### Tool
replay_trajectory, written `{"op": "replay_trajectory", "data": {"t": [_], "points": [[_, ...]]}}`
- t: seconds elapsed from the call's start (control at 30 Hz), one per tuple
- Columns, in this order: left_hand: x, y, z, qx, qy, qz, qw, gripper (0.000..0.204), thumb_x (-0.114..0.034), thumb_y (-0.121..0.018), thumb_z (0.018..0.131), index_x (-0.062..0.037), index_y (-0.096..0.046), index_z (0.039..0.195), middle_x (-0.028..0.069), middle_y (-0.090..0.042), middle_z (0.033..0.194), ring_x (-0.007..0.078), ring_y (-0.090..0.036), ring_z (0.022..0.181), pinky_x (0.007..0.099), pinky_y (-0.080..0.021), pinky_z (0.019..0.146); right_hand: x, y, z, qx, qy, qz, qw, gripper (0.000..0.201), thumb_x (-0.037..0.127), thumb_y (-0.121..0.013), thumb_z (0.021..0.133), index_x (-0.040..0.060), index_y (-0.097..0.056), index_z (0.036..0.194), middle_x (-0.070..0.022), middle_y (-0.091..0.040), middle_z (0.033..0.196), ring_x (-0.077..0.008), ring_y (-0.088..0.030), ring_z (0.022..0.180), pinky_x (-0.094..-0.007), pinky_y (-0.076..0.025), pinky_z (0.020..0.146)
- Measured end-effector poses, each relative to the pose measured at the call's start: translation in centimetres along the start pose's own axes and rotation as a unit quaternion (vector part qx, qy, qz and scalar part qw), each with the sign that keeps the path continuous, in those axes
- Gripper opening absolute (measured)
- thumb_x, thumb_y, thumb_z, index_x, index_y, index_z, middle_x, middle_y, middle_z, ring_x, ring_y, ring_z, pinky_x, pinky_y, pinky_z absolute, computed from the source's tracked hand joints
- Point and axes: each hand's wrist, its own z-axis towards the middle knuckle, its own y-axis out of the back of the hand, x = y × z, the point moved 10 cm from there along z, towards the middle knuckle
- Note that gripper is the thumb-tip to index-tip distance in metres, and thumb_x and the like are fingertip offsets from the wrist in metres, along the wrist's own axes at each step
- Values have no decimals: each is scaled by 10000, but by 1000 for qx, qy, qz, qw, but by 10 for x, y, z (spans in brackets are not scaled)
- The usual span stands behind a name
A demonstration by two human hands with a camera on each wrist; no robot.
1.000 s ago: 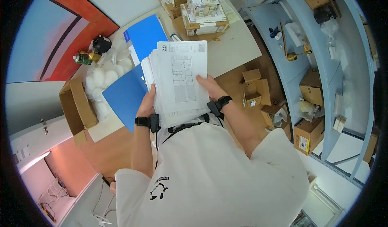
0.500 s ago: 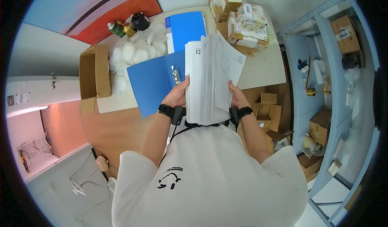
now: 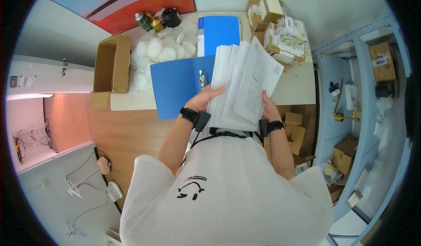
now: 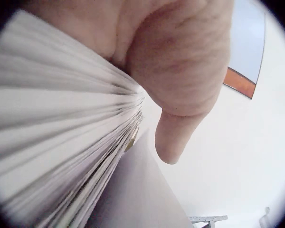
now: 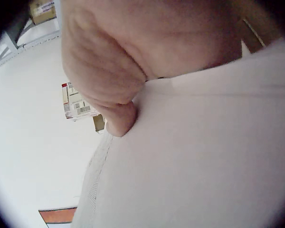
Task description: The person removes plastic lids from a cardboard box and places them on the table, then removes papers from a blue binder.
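Note:
Between my two hands is a thick stack of papers (image 3: 256, 81), fanned out and leaning to the right, with a printed floor plan on its top sheet. My left hand (image 3: 205, 99) grips the left side, its thumb over the edges. In the left wrist view, the sheets (image 4: 52, 109) spread like a fan below that palm. On the opposite side, my right hand (image 3: 270, 108) holds the stack, and its thumb (image 5: 121, 118) presses on the top sheet in the right wrist view. Behind the papers an open blue binder (image 3: 173, 88) shows its metal clip (image 3: 202, 79).
Another blue folder (image 3: 222, 30) lies farther back on the white table (image 3: 300, 90). White round plastic pieces (image 3: 162, 51) are heaped at the left beside an open cardboard box (image 3: 120, 66). Small boxes (image 3: 291, 31) are piled at the back right. Blue shelving (image 3: 329, 114) stands at the right.
The stack went from facing up to standing fanned, and now leans right with its upper sheets splayed. My left thumb has moved over the sheet edges. The head view has turned left.

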Motion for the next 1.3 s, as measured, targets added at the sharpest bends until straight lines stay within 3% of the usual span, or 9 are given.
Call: {"op": "replay_trajectory", "data": {"t": [0.1, 0.27, 0.43, 0.47, 0.67, 0.9, 1.03, 1.13, 1.3], "points": [[2, 1, 2, -23, -3, 0, 1000, 647, -215, -690, 927, 8, -392, 1456, 148, -543, 1385, 253, -561, 1233, 406, -470, 1034, 12, -8, -4, 10, 6, -9, 1000, 554, 370, -552, 1010, -13, -449, 1397, -137, -568, 1347, -277, -560, 1216, -438, -456, 1043], [10, 3, 2, -50, 27, 13, 998, 625, -197, -695, 924, 5, -410, 1442, 147, -559, 1366, 254, -581, 1203, 400, -495, 999, 12, -17, -7, 35, 4, 9, 999, 571, 387, -560, 1003, 3, -441, 1409, -138, -555, 1370, -288, -548, 1237, -456, -452, 1050], [8, -14, -3, -3, 17, -48, 999, 599, -226, -700, 926, -1, -446, 1419, 135, -594, 1321, 252, -613, 1155, 388, -506, 979, -23, -49, -3, 80, -58, 64, 993, 578, 412, -522, 1014, 4, -437, 1415, -143, -552, 1383, -289, -555, 1242, -457, -452, 1062], [9, -10, -4, -26, 17, -57, 998, 592, -227, -689, 936, -1, -438, 1423, 135, -588, 1329, 246, -603, 1169, 395, -498, 993, -29, -53, -2, 93, -78, 79, 989, 589, 402, -538, 1008, -2, -425, 1421, -148, -550, 1384, -295, -548, 1253, -471, -445, 1067], [14, 5, -2, -19, 12, -77, 997, 570, -277, -638, 974, -3, -430, 1428, 124, -580, 1335, 234, -573, 1203, 398, -478, 1013, -28, -39, 0, 30, -57, 67, 996, 587, 387, -548, 1006, -2, -418, 1425, -147, -548, 1385, -293, -546, 1254, -467, -447, 1065], [0, 20, -11, -78, -1, -31, 996, 565, -354, -565, 1010, 15, -436, 1419, 133, -577, 1339, 227, -576, 1199, 388, -477, 1010, -24, -25, -1, -42, -39, 57, 997, 586, 366, -563, 1003, -3, -408, 1431, -146, -546, 1387, -291, -544, 1256, -461, -450, 1061], [5, 24, -9, -88, 21, -52, 995, 578, -398, -516, 1027, 21, -438, 1416, 145, -573, 1346, 238, -576, 1205, 387, -479, 1010, -15, -43, -2, 71, -36, 56, 995, 592, 311, -614, 985, 3, -395, 1440, -139, -553, 1370, -279, -552, 1230, -434, -458, 1052], [7, 25, -8, -96, 34, -28, 994, 587, -402, -517, 1025, 23, -431, 1421, 149, -570, 1349, 245, -577, 1208, 389, -480, 1013, -5, -32, -7, 29, -1, -5, 1000, 527, 299, -555, 1018, -1, -415, 1428, -130, -552, 1371, -268, -552, 1227, -412, -457, 1040], [22, 39, -14, -95, 41, -46, 994, 595, -324, -591, 999, 23, -398, 1442, 162, -555, 1362, 260, -570, 1217, 409, -476, 1022, 8, -20, -11, -13, 49, -70, 996, 539, 280, -600, 994, -43, -439, 1394, -144, -580, 1330, -270, -591, 1164, -404, -486, 997]]}}
